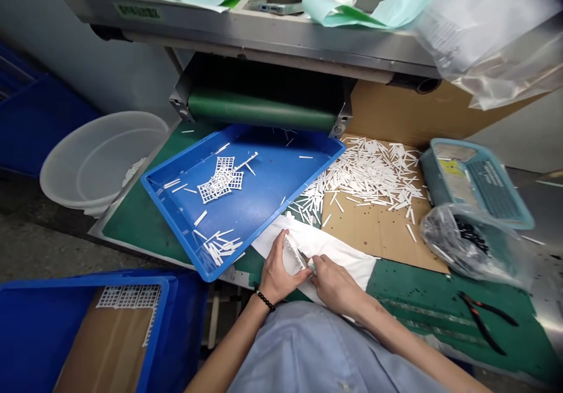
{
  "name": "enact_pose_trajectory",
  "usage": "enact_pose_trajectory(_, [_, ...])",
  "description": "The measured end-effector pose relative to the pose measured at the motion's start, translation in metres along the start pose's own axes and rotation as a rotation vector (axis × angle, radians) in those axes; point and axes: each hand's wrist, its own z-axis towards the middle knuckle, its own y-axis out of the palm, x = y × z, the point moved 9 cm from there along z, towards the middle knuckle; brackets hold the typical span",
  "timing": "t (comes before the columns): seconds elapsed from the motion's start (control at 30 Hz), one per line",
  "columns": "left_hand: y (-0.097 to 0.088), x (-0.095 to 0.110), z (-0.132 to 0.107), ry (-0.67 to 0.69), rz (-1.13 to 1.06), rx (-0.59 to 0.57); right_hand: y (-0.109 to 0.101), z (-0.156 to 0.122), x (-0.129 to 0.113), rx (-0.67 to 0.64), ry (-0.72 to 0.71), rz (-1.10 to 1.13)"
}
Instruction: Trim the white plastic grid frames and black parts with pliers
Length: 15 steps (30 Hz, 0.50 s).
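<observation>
My left hand (277, 273) grips a small white plastic grid frame (292, 253) at the table's front edge, over a white cloth (338, 249). My right hand (332, 281) is closed right beside it, pinching a small tool or piece I cannot make out against the frame. A blue tray (268, 187) lies tilted just beyond my hands, holding a few white grid frames (220, 179) and loose white sticks (222, 246). To the right, a big heap of white sticks (373, 173) covers a cardboard sheet (373, 229).
A clear round tub (99, 158) sits left. A teal basket (479, 182) and a plastic bag of dark parts (472, 237) stand right. Black pliers (486, 317) lie on the green mat. A blue crate (88, 328) with grids and cardboard is bottom left. A green conveyor roller (264, 108) runs behind.
</observation>
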Motion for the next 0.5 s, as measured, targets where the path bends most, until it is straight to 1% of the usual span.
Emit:
enact_pose_trajectory(0.23, [0.000,-0.006,0.003,-0.011,-0.002,-0.028,0.002,0.009,-0.003,-0.016,0.011,-0.017])
enact_pose_trajectory(0.4, [0.002,-0.012,0.005,-0.015,0.007,-0.024,0.004,0.013,0.000,0.064,-0.001,0.029])
enact_pose_trajectory(0.5, [0.004,-0.015,0.005,-0.018,0.006,-0.029,0.010,0.017,0.003,0.094,-0.013,0.034])
